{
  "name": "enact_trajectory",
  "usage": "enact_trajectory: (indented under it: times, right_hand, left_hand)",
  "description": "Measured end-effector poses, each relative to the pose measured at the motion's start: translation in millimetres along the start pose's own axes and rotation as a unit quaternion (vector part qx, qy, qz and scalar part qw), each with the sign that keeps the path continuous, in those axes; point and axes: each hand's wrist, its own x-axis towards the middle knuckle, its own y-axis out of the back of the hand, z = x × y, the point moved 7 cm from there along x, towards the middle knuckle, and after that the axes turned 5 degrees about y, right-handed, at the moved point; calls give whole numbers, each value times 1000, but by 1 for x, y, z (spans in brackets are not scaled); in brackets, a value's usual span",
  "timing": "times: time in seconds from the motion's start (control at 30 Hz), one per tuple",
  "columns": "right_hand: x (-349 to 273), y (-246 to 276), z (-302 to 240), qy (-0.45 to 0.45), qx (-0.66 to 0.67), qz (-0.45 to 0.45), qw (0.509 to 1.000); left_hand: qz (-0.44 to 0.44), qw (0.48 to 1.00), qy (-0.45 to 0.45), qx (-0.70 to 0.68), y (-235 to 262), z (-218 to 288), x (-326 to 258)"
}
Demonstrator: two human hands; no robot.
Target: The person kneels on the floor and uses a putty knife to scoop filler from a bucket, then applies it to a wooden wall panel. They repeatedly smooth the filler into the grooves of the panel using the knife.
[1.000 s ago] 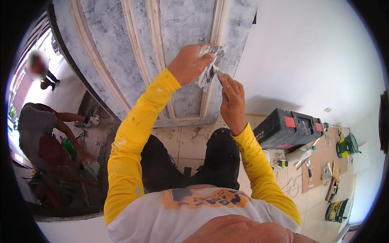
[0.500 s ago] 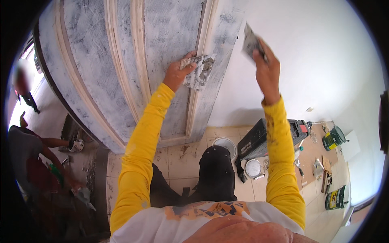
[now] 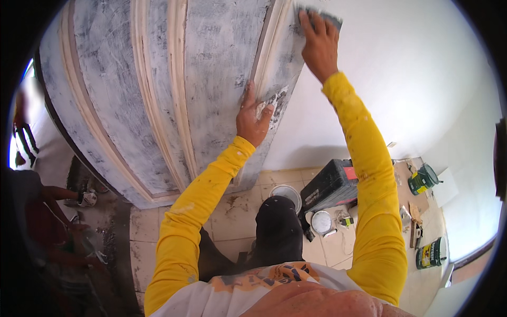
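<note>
White wall point(image 3: 412, 68) behind right fingers point(image 3: 319, 25), slightly apart on a probable scraper point(image 3: 335, 20)

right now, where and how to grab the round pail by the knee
Probably the left rim of the pail, from above: its round mouth opens upward, the knee covers the near edge, and the black case stands close on the right.
</note>
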Motion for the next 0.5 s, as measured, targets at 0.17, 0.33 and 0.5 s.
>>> enact_trajectory:
  times: [0.17, 0.33, 0.5]
  right_hand:
    - [-28, 26, 36, 50, -57, -33, 997]
    - [41, 37, 77, -22, -5, 18, 1000]
    - [84, 35, 56, 19, -33, 28, 999]
  left_hand:
    - [-31, 994, 42, -97, -2, -1, -1]
    - [-38, 998, 4, -41, -11, 2, -4]
    - [-30, 998, -4, -57, -11, 3, -4]
